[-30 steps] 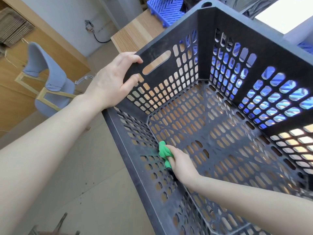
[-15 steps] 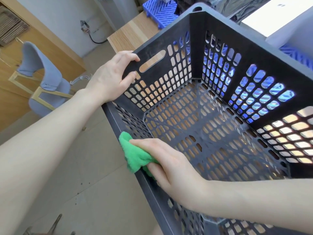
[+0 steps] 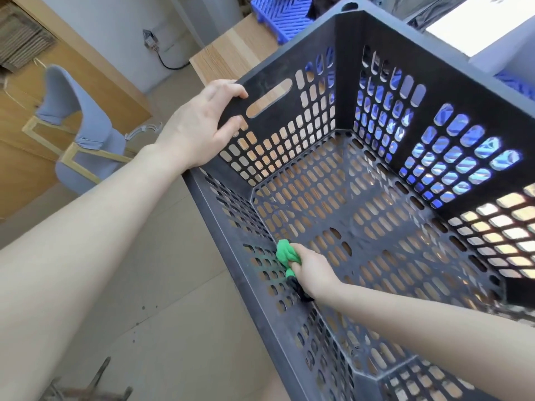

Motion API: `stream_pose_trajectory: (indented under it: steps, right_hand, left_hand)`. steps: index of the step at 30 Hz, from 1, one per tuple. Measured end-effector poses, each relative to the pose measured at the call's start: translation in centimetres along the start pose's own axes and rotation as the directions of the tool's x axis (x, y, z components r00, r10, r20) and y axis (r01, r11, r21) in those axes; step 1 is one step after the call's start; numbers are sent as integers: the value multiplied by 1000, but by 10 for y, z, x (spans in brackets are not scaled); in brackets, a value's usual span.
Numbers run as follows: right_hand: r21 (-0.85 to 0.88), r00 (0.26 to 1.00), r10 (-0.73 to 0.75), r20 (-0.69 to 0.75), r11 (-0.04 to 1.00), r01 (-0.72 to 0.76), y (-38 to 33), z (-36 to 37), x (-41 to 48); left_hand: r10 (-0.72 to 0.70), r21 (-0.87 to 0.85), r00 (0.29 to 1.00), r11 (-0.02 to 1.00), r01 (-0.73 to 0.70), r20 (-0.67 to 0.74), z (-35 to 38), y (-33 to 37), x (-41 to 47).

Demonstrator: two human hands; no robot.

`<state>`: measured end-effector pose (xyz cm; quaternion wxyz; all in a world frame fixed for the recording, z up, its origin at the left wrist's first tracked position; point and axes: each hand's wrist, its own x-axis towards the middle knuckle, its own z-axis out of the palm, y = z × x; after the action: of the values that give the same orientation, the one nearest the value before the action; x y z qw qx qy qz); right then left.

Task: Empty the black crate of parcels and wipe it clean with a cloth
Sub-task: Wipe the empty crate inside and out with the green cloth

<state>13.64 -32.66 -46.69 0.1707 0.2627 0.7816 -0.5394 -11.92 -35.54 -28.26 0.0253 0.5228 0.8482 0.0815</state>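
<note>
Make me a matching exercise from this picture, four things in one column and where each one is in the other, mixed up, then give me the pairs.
Column one:
1. left hand
2. right hand
3. green cloth
4. grey chair

Column two:
A. pressed low against the left inner wall of the black crate
B. on the floor, off to the left of the crate
C. gripping the crate's top rim beside the handle slot
D. reaching down inside the crate, holding the cloth

Pairs: 1-C, 2-D, 3-A, 4-B
</note>
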Motion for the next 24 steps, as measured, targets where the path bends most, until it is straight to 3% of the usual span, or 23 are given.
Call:
stream_pose_trajectory:
  steps: [5, 11, 14, 18, 20, 24]
  right_hand:
    - [9, 1000, -6, -22, 1000, 6, -5, -4, -6]
    - [58, 964, -252, -85, 965, 257, -50, -36, -66]
    - [139, 916, -386, -109, 907, 398, -72, -56, -111]
    - [166, 839, -528, -129, 823, 544, -79, -65, -140]
    - [124, 845, -519, -130, 837, 533, -72, -59, -133]
    - [87, 929, -348, -123, 929, 360, -49, -34, -104]
  left_hand:
    - [3, 12, 1000, 1000, -3, -3, 0, 1, 0]
    - [-1, 84, 1000, 996, -1, 29, 2, 0, -1]
    - [-4, 162, 999, 987, -2, 37, 5, 2, -5]
    - [3, 144, 1000, 990, 0, -24, 10, 21, -29]
    - [-43, 56, 999, 997, 43, 1, 10, 37, -43]
    - [-66, -4, 996, 998, 67, 66, 12, 64, -68]
